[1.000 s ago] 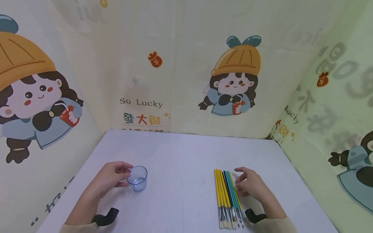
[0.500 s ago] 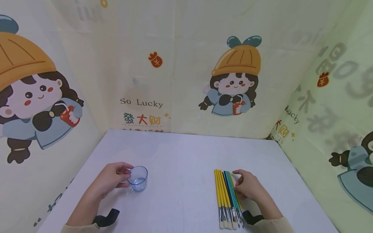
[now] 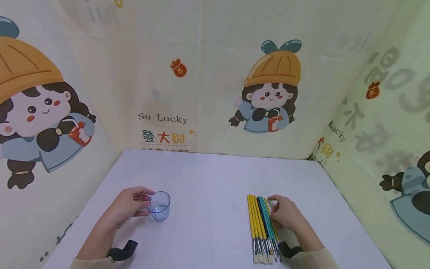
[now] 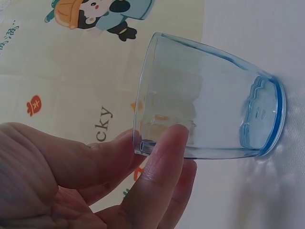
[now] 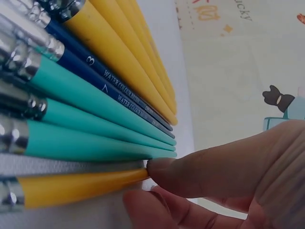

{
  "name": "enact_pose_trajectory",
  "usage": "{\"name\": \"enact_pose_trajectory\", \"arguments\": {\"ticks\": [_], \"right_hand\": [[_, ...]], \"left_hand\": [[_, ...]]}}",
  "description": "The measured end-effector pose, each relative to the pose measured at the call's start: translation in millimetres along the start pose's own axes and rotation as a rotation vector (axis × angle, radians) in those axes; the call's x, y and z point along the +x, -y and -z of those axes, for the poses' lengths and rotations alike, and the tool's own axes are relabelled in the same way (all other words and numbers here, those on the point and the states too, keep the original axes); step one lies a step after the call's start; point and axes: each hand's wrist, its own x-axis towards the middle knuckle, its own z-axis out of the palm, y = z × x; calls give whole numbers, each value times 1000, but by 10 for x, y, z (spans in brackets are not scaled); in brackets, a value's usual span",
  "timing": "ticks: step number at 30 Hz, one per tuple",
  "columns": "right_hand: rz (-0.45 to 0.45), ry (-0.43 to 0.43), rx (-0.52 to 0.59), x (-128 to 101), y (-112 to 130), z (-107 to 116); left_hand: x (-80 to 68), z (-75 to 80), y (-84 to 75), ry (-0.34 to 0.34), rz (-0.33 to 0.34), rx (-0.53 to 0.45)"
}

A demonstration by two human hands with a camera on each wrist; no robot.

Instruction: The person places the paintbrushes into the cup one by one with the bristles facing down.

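My left hand [image 3: 125, 207] holds the clear blue glass [image 3: 158, 205] by its rim, near the table's [image 3: 208, 175] left edge. My right hand [image 3: 285, 216], fingers curled, touches the outermost yellow brush in the row of paintbrushes [image 3: 263, 228] toward the right edge.

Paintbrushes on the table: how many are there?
About 9, lying side by side in one row of paintbrushes by the right hand: four yellow on the left, two dark blue, three teal, and perhaps another yellow partly hidden beside the fingers.

Beige sleeves [image 3: 314, 259], black wrist straps [image 3: 122, 251]
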Motion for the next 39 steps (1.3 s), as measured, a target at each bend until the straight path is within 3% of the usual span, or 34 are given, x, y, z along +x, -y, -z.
{"name": "enact_pose_trajectory", "arguments": {"ticks": [24,39], "right_hand": [[0,6,-60,26,106,22],[32,-6,137,117,16,51]], "left_hand": [[28,-12,33,-6,23,-2],[59,1,71,2,8,-15]]}}
